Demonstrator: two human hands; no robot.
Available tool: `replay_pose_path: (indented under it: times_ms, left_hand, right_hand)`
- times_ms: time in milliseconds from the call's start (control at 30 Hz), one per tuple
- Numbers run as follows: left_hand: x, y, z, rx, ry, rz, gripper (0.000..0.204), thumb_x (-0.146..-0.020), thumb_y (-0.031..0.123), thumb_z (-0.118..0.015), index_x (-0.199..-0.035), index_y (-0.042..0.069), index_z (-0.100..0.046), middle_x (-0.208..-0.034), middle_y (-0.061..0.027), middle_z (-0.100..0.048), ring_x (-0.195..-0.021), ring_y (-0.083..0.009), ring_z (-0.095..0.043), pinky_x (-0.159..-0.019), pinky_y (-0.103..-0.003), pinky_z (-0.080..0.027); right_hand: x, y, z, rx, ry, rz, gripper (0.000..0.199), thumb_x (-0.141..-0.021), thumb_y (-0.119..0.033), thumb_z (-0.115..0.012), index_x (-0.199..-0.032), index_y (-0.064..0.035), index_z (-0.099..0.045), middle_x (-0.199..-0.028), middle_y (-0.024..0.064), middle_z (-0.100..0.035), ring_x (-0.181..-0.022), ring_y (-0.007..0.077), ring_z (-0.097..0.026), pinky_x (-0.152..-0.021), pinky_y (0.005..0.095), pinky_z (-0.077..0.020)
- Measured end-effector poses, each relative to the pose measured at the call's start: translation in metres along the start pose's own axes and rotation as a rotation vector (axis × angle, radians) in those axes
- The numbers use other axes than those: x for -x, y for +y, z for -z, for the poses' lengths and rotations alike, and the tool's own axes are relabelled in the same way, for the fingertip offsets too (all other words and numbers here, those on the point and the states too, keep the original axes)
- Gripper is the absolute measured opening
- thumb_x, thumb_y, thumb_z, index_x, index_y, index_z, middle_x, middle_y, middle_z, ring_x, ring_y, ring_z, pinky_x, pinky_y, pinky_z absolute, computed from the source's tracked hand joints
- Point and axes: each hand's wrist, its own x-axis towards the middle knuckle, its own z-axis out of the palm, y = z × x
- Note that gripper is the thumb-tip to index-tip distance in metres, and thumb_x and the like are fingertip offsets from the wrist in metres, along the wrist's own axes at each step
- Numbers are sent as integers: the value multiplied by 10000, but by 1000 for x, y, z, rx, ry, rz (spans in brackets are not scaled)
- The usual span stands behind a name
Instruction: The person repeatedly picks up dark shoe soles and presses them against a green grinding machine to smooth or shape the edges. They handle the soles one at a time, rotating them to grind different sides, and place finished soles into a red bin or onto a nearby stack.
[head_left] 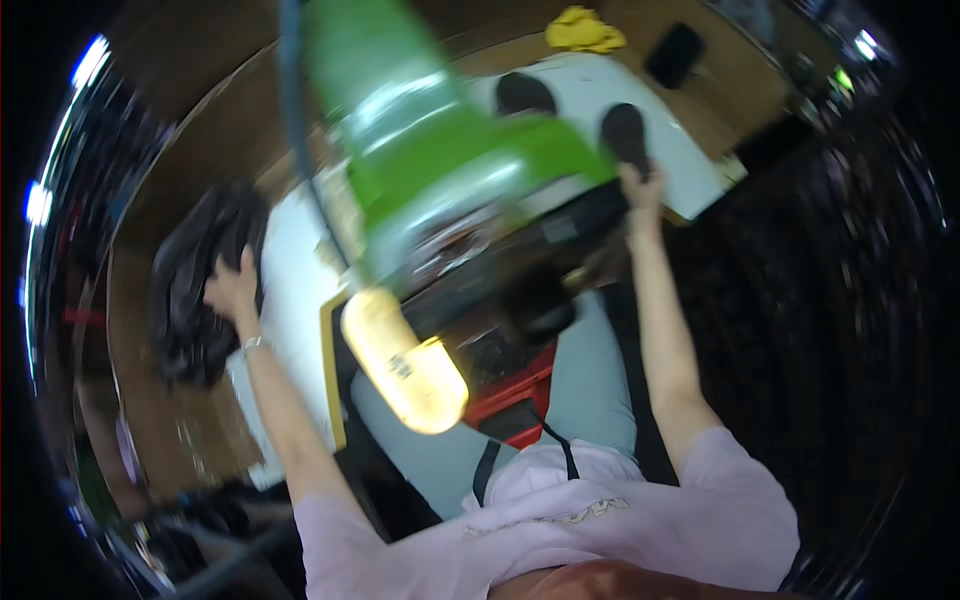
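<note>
1. Left hand [232, 290] is stretched out to the person's left, fingers spread and pressed against a black bundle of dark material [200, 285]; whether it grips the bundle or only rests on it cannot be told through the blur.
2. The bundle lies at the left edge of the white work surface [285, 290], partly over the brown floor [160, 150].
3. Right hand [640, 188] reaches forward, fingers closed on the lower end of a black oval piece [625, 132] lying on the white sheet [690, 160].
4. A second black oval piece [524, 94] lies on the same sheet, to the left, apart from the hand.
5. Green machine housing [440, 150], blurred, fills the upper centre between the arms.
6. A glowing lamp [405, 365] sits below it, close to the camera.
7. Yellow cloth [583, 30] lies beyond the sheet.
</note>
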Motion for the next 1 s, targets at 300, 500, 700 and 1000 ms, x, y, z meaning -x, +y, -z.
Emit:
replay_pose_path:
  times_ms: [300, 500, 700, 1000]
  left_hand:
    - [24, -55, 40, 687, 8, -159, 548, -671, 348, -817, -1104, 58, -645, -1082, -180, -608, -1007, -320, -570, -890, -389, -447]
    - [213, -75, 158, 904, -25, -365, 511, -636, 123, -806, -1085, -18, -606, -1090, -131, -607, -1042, -239, -560, -950, -362, -415]
    - [342, 4, 119, 1726, -723, -290, 776, -552, 232, -856, -1192, -36, -508, -1112, -111, -594, -1053, -224, -571, -922, -342, -451]
    - [362, 120, 160, 1537, -1042, -271, 174, -857, 58, -653, -1001, -39, -636, -883, -26, -650, -786, -63, -561, -694, -217, -463]
  right_hand:
    - [0, 13, -31, 62, -8, -188, 712, -859, -210, -654, -1413, -27, -245, -822, 181, -595, -461, 185, -589, -333, 266, -462]
    - [94, 16, 3, 509, -178, 8, 841, -811, -350, -696, -1424, -6, -236, -1051, 201, -617, -894, 276, -643, -773, 367, -508]
    - [244, 20, 54, 30, -1120, -521, 684, -787, -105, -739, -1364, 16, -392, -1319, 178, -473, -1180, 209, -498, -1019, 335, -382]
    - [300, 10, 82, -248, -645, -597, 457, -721, 41, -738, -1143, 23, -563, -1084, 74, -615, -989, 162, -583, -863, 294, -478]
